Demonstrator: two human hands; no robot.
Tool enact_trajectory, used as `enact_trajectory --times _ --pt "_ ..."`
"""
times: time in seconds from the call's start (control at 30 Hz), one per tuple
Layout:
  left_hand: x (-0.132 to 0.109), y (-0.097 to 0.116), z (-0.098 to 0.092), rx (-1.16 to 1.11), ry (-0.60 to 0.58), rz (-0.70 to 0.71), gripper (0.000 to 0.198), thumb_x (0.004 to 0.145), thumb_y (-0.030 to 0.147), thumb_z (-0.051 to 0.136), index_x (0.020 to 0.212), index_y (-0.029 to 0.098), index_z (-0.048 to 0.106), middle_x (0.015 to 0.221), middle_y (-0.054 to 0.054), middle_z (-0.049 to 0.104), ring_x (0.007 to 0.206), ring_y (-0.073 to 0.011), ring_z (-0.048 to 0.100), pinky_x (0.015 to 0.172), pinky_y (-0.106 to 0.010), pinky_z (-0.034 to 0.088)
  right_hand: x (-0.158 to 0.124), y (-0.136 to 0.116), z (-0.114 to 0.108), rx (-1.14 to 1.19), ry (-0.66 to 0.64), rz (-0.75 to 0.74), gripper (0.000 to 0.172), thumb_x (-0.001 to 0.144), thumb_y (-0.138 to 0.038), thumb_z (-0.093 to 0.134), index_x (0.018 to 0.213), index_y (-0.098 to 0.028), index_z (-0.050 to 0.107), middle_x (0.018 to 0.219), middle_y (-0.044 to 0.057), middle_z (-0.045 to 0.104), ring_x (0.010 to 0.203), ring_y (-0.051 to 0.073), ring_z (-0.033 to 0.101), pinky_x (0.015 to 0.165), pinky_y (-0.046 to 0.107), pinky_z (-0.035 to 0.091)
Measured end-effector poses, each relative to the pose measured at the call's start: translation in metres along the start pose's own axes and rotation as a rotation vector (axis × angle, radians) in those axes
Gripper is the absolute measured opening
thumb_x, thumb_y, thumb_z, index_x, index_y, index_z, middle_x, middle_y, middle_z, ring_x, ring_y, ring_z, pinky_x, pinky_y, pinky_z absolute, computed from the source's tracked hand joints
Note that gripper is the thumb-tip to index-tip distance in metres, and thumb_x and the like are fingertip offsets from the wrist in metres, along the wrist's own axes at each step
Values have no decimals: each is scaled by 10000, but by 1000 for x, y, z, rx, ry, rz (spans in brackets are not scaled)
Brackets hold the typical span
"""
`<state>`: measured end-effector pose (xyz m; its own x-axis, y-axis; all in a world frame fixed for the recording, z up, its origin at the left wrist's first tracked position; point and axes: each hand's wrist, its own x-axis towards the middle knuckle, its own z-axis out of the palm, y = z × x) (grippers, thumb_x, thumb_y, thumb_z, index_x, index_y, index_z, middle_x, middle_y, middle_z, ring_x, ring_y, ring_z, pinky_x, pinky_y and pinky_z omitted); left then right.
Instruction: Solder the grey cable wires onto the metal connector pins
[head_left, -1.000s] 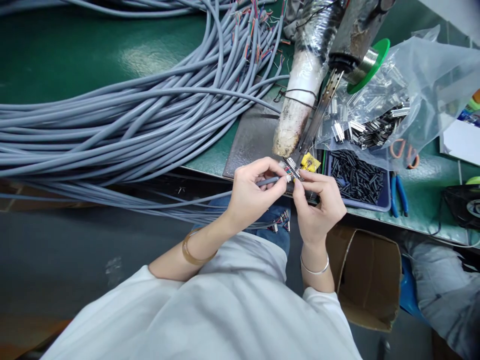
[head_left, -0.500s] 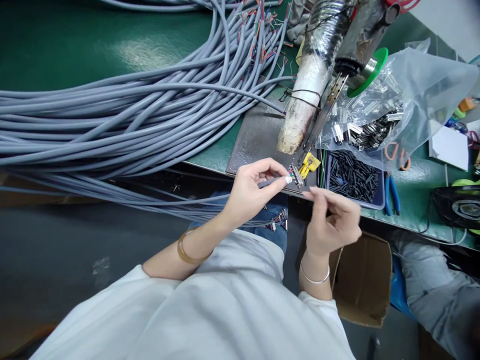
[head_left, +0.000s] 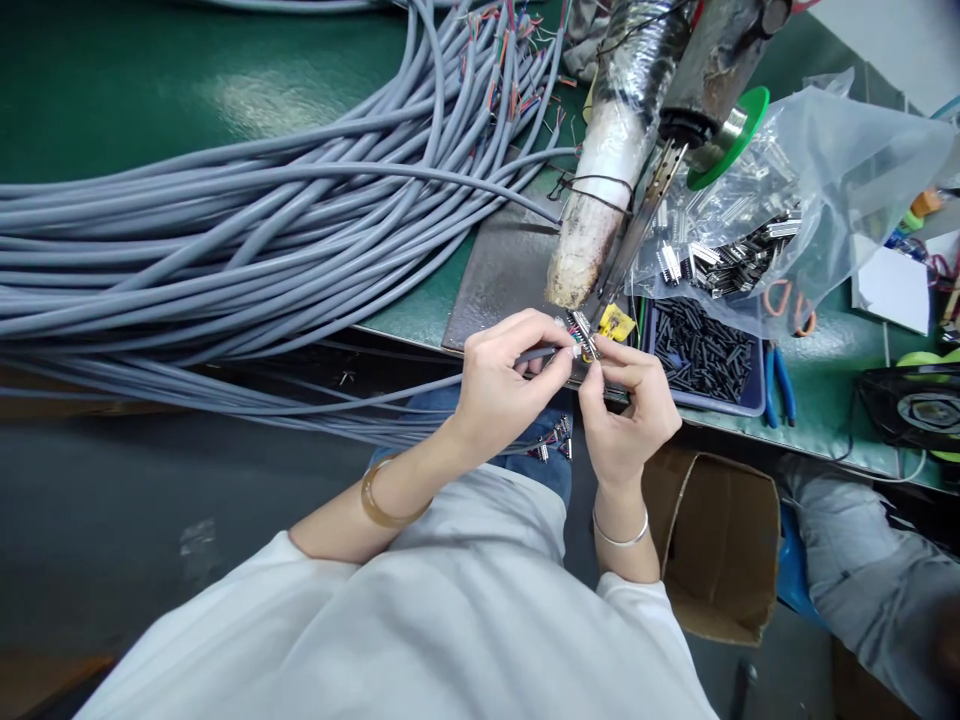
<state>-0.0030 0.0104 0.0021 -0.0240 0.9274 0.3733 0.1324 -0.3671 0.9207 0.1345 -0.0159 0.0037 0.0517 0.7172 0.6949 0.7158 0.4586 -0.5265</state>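
Note:
My left hand (head_left: 504,382) pinches a grey cable (head_left: 537,353) near its end. Short coloured wires run from that cable end to a metal D-sub connector (head_left: 581,333). The fingertips of my right hand (head_left: 630,402) are closed on the connector's lower right end; whether a smaller part is between them is hidden. Just behind the connector a yellow piece (head_left: 616,322) lies on the dark plate (head_left: 499,275). A soldering iron (head_left: 634,235) in a holder slants down toward the connector, beside a white-wrapped duct (head_left: 577,235).
Many grey cables (head_left: 262,230) with stripped ends cover the left bench. At right are a plastic bag of connectors (head_left: 750,250), a bin of black sleeves (head_left: 701,350), blue-handled pliers (head_left: 780,385) and a solder spool (head_left: 731,140). A cardboard box (head_left: 720,550) stands below; a person's leg (head_left: 847,540) is nearby.
My right hand has moved left and its fingers have come to the connector. My left hand has stayed nearly in place, holding the cable.

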Motion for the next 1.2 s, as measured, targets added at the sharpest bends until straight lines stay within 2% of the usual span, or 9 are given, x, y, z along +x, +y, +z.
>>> enact_trajectory --times 0.3,0.37,0.47,0.6,0.8,0.93,1.0,1.1,1.2 --pt "5 4 0 50 6 12 90 848 96 675 813 166 720 752 -2 671 596 -83 513 544 -220 390 7 4 3 84 12 45 153 857 -105 705 854 -228 613 1002 28 768 919 168 748 798 334 635" --pt "6 4 0 29 -3 -29 73 845 106 684 812 160 720 758 -5 679 582 -76 508 533 -215 389 7 5 3 84 6 48 147 863 -116 703 852 -229 610 999 26 767 914 168 749 795 334 636" --pt "9 2 -2 -98 -55 -190 34 842 163 711 811 150 710 781 -25 702 613 -88 562 542 -203 432 6 7 2 93 -14 73 134 874 -129 696 856 -230 610 982 24 767 908 171 753 800 339 635" --pt "12 -2 -8 -308 -149 -363 114 829 241 756 841 144 696 797 -30 699 634 -87 598 565 -182 486 5 10 0 110 -42 107 123 872 -126 701 876 -228 631 978 23 771 915 170 756 819 342 636" --pt "8 -5 -12 -420 -244 -398 117 804 232 777 820 142 704 810 -45 716 659 -96 633 610 -189 539 4 3 -6 119 -27 47 159 851 -95 734 886 -230 658 966 13 781 897 165 763 770 310 635" --pt "3 -1 -11 -411 -262 -370 94 809 219 763 810 141 710 815 -59 728 738 -130 680 705 -221 579 1 -3 -8 67 -82 -9 165 860 -81 724 891 -227 652 903 -9 772 796 125 743 673 245 610" --pt "2 2 -11 -377 -264 -342 64 811 194 749 797 142 714 811 -58 729 760 -135 685 741 -227 582 1 -3 -9 99 -24 45 153 870 -89 712 877 -222 637 856 -17 747 754 118 723 622 235 587" --pt "0 3 -11 -342 -229 -326 45 807 172 742 787 144 711 814 -54 731 771 -133 689 761 -225 582 1 -1 -12 186 152 163 142 880 -102 696 880 -218 614 865 -16 714 701 120 707 536 237 554" --pt "-1 2 -10 -340 -150 -316 58 806 188 753 800 148 710 835 -55 735 809 -147 704 787 -238 591 0 -1 -14 135 152 144 128 877 -117 706 888 -222 633 878 -9 722 749 142 730 629 290 613"
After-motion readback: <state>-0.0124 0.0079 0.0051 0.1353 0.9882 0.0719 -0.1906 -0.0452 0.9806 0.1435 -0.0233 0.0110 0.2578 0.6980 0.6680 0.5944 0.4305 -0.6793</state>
